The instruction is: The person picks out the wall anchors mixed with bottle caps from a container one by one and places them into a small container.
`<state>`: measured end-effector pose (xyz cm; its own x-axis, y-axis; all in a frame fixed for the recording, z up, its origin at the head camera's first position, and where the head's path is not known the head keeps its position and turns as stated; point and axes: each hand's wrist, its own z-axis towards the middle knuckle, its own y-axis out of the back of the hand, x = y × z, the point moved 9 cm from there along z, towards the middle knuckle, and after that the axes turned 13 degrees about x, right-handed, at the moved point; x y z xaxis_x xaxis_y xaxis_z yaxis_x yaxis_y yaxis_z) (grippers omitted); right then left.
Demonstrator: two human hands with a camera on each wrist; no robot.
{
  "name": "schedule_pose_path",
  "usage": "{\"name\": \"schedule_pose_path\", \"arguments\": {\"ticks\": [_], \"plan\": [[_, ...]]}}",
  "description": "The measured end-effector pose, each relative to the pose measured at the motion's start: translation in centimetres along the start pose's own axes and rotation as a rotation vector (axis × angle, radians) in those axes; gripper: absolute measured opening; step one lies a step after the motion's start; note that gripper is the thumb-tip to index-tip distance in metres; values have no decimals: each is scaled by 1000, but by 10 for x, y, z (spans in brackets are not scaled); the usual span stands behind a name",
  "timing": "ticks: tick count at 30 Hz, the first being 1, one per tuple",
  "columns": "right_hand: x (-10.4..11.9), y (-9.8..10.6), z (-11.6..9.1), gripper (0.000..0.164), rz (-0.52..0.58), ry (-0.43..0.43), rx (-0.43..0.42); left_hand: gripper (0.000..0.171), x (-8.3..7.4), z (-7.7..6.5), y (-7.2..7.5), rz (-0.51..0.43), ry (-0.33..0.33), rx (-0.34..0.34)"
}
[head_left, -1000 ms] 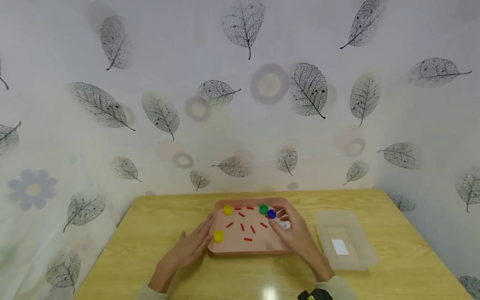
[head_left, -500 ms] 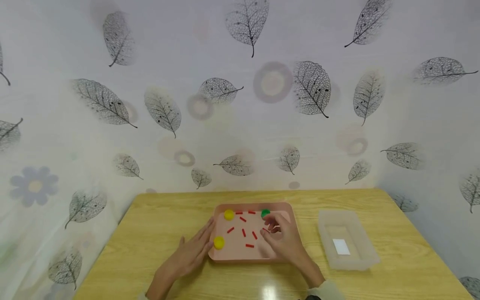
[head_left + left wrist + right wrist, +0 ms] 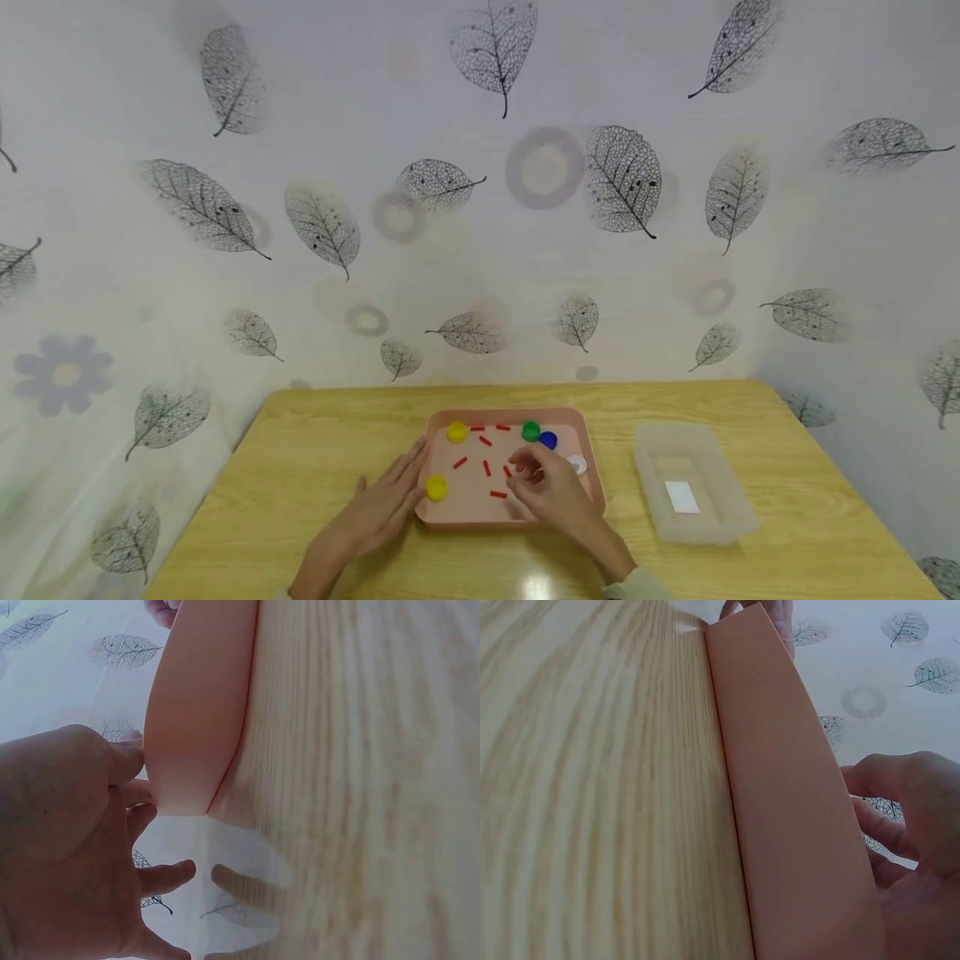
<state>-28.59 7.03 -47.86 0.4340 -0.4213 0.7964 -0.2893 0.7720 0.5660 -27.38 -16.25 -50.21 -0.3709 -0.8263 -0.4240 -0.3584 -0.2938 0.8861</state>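
Observation:
On the wooden table lies a shallow pink tray (image 3: pixel 480 523). Inside it are several short red sticks (image 3: pixel 498 494) and round, cap-like pieces: an upper yellow one (image 3: pixel 457 432), a lower yellow one (image 3: pixel 437 488), a green one (image 3: pixel 531 431), a blue one (image 3: pixel 548 440) and a white one (image 3: pixel 577 464). My left hand (image 3: pixel 378 507), fingers extended, rests against the tray's left side. My right hand (image 3: pixel 557 493) is over the tray's right half, bent thumb and index finger apart beside a red stick (image 3: pixel 507 472). In the right wrist view the tray wall (image 3: pixel 791 802) hides its fingertips.
A translucent plastic box (image 3: pixel 723 504) with a white label (image 3: pixel 682 497) stands right of the tray. Behind the table (image 3: pixel 322 433) hangs a pale leaf-patterned backdrop (image 3: pixel 480 250).
My right hand has moved left across the tray, from beside the blue and white pieces toward the middle red sticks. Those two pieces show again beyond it. My left hand stays at the tray's side.

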Motion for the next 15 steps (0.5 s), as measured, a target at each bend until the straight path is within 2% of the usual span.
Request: {"name": "schedule_pose_path", "arguments": {"ticks": [9, 15], "plan": [[-2, -7, 6, 18, -21, -19, 56, 55, 9, 19, 7, -56, -27, -19], [-2, -15, 6, 16, -21, -29, 92, 55, 8, 16, 4, -66, -36, -2]]}}
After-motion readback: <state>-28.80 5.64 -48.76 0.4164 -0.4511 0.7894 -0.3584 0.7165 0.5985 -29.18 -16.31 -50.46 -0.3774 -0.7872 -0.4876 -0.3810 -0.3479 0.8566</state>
